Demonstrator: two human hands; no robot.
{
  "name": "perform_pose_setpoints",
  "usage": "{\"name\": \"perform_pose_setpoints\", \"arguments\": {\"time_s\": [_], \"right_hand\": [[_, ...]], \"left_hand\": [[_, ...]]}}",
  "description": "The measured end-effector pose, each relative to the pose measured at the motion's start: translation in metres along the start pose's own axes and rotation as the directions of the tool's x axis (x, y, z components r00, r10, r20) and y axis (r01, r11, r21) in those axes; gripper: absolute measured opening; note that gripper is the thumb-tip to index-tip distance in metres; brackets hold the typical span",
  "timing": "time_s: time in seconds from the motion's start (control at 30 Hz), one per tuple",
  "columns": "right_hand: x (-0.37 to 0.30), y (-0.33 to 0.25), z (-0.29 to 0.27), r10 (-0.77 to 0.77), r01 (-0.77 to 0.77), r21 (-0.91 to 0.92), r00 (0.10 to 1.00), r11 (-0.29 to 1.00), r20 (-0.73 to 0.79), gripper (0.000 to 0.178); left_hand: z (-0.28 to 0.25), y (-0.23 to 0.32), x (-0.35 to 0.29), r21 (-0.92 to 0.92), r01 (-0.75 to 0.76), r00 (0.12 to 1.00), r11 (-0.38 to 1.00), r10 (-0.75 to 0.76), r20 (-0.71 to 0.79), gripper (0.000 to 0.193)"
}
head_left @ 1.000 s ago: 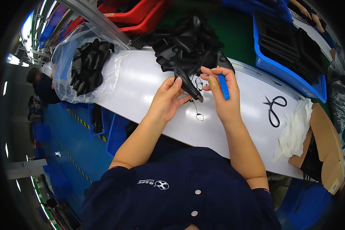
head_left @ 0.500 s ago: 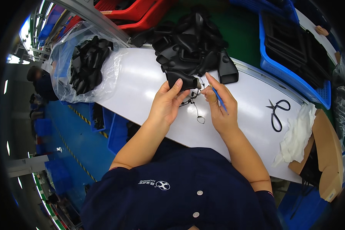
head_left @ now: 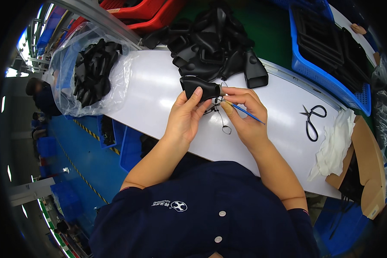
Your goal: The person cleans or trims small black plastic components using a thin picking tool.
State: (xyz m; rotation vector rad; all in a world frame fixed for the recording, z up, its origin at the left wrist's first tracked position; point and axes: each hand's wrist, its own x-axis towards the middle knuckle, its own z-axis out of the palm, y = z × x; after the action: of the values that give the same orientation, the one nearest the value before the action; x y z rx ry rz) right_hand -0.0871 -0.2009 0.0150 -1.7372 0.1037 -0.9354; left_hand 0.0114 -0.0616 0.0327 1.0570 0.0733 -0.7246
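Observation:
My left hand (head_left: pixel 184 117) is closed round a hollow black molded part (head_left: pixel 195 87), thumb on top, its narrow end turned toward my right hand. My right hand (head_left: pixel 250 129) pinches a thin blue-handled tool (head_left: pixel 253 116); its tip is hidden by the fingers, so its kind does not show. The fingertips of that hand are at the part's narrow end. Under both hands, thin black trimmings with loops (head_left: pixel 226 129) lie on the white table (head_left: pixel 155 86). Just beyond, several similar black parts (head_left: pixel 210 41) are heaped.
A clear plastic bag (head_left: pixel 127 71) with black parts stands at the left. Black-handled scissors (head_left: pixel 312 120), a white cloth (head_left: pixel 333 146) and a cardboard box (head_left: pixel 370 172) are at the right. Blue (head_left: pixel 331 86) and red (head_left: pixel 159 17) baskets stand beyond.
My right hand has drawn its fingers in round the blue tool, whose handle now lies flatter, pointing right. The black part has tilted slightly in my left hand.

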Motion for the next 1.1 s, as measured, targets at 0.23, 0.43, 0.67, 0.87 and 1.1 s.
{"name": "perform_pose_setpoints", "arguments": {"time_s": [0.23,0.43,0.67,0.87,1.1], "right_hand": [[-0.002,-0.005,0.004,0.071,-0.072,0.071,0.997,0.995,0.019,0.016],[-0.003,0.000,0.003,0.002,-0.002,0.004,1.000,1.000,0.001,0.020],[0.017,0.015,-0.031,-0.171,0.043,-0.413,0.945,0.910,-0.278,0.013],[0.018,0.011,-0.039,0.243,-0.353,-0.265,0.897,0.897,-0.370,0.006],[0.001,-0.007,-0.007,0.256,-0.260,0.118,0.966,0.958,0.047,0.011]], "left_hand": [[-0.001,-0.002,-0.003,-0.006,0.023,1.000,1.000,-0.023,0.021,0.021],[0.001,-0.001,-0.005,0.008,0.070,0.997,0.998,-0.070,0.034,0.017],[-0.019,0.006,-0.018,0.145,0.121,0.985,0.982,-0.136,0.101,0.030],[-0.038,0.020,-0.013,-0.163,0.229,0.926,0.960,-0.163,0.340,0.044],[-0.026,0.014,-0.009,0.298,-0.038,0.956,0.954,-0.052,0.290,0.018]]}}
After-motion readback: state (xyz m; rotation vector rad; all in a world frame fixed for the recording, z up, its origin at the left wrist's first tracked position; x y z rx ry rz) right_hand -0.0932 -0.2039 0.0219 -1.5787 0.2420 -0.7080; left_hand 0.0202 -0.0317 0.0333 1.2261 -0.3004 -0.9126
